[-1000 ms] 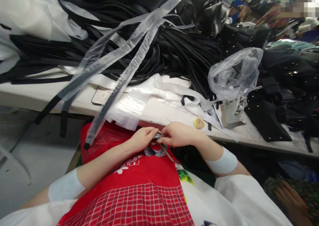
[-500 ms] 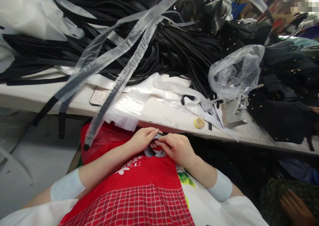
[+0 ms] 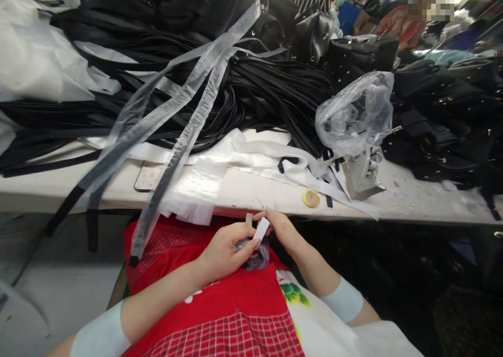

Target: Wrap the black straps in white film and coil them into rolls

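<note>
My left hand [image 3: 227, 251] is closed over the red apron, with a small white strip [image 3: 261, 229] between thumb and fingers. Under its fingers rests a grey, shiny coiled bundle [image 3: 259, 260], partly hidden; I cannot tell whether the hand grips it too. A short beige strip [image 3: 249, 219] sticks up just behind the left fingers. My right hand [image 3: 285, 235] is close beside it at the table edge, fingers bent and pinched together near the white strip's top. What they hold, if anything, is too small to make out.
Long clear plastic sleeves with black straps [image 3: 173, 158] hang over the table's front edge. Behind lie heaped black straps [image 3: 275, 84] and black bags [image 3: 440, 121]. A phone [image 3: 145, 176], a yellow-rimmed tape roll [image 3: 310, 198] and a clear plastic bag [image 3: 356, 113] are on the table [image 3: 251, 186].
A white strip and a beige strip now show at my hands. My left hand has turned palm-inward, and my right has shifted slightly. The co-worker's hand at lower right is out of sight.
</note>
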The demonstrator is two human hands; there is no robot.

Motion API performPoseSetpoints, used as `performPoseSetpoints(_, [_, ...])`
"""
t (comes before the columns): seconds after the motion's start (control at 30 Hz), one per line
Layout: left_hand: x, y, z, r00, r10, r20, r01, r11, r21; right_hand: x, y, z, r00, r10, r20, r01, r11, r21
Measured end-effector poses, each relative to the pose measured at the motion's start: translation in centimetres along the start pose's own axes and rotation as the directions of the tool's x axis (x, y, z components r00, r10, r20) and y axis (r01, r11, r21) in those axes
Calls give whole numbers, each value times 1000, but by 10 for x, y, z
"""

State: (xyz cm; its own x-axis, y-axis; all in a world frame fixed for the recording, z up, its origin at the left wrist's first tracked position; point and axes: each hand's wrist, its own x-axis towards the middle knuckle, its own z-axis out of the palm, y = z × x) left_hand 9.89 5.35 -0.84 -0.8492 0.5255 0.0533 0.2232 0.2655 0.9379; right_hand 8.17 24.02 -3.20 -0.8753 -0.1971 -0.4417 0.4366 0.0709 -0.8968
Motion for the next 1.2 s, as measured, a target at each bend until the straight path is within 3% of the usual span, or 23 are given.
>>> performPoseSetpoints(0.07, [1, 0, 2, 999, 51, 4, -51, 999, -18, 1, 7, 4, 995, 79, 57, -86, 988, 129])
performPoseSetpoints(0.17, [1, 0, 3, 996, 92, -16, -92, 996, -20, -2, 7, 10, 998, 30, 49, -38, 982, 186])
performPoseSetpoints(0.3, [1, 0, 2, 988, -21, -151, 30, 998, 56, -11, -4, 9, 983, -179, -25, 180, 984, 1])
performPoseSetpoints(0.37, [3, -1, 1, 981, -101, -165, 105, 994, 16, -13, -9, 5, 970, -243, -23, 240, 966, -94])
performPoseSetpoints(0.53, [8, -2, 3, 974, -179, -136, 165, 980, -114, -13, -16, -9, 972, -138, 188, 137, 990, 16])
performPoseSetpoints(0.63, [9, -1, 7, 965, -215, -148, 203, 975, -89, -9, -20, -12, 978, -97, 186, 105, 994, -33])
performPoseSetpoints(0.8, [8, -3, 11, 957, -225, -183, 210, 973, -95, -1, -19, -13, 970, 54, 238, -56, 998, 4])
performPoseSetpoints(0.9, [11, -6, 6, 962, -253, -104, 246, 966, -78, -7, -21, -13, 980, -52, 192, 90, 977, -194])
performPoseSetpoints(0.97, [14, -9, -1, 936, -347, 60, 351, 928, -125, -16, -24, -13, 950, -243, 198, 309, 835, -455])
performPoseSetpoints(1.07, [20, -12, -12, 844, -423, 330, 530, 751, -394, -32, -28, -14, 823, -432, 370, 560, 502, -659])
performPoseSetpoints(1.13, [27, -11, -16, 837, -406, 367, 547, 589, -595, -41, -28, -14, 766, -492, 413, 616, 377, -692])
performPoseSetpoints(1.2, [37, -6, -16, 846, -415, 335, 520, 503, -690, -47, -26, -14, 742, -548, 386, 610, 312, -728])
